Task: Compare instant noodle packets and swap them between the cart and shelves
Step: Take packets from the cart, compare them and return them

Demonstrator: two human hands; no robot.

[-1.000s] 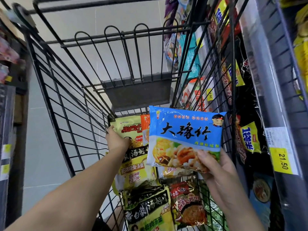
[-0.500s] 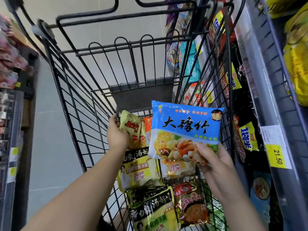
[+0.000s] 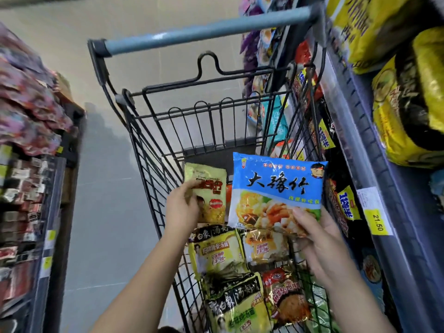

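Over the shopping cart (image 3: 149,150), the left hand (image 3: 182,209) has lifted a yellow noodle packet (image 3: 212,188) level with the blue noodle packet (image 3: 278,188) gripped in the right hand (image 3: 317,239); comparison looks under way, no swap yet.

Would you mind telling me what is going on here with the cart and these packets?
A person is comparing two noodle packets above a wire cart. The right hand grips a blue packet by its lower edge; the left hand holds a smaller yellow packet beside it. Other packets lie in the cart, and stocked shelves stand on the right.
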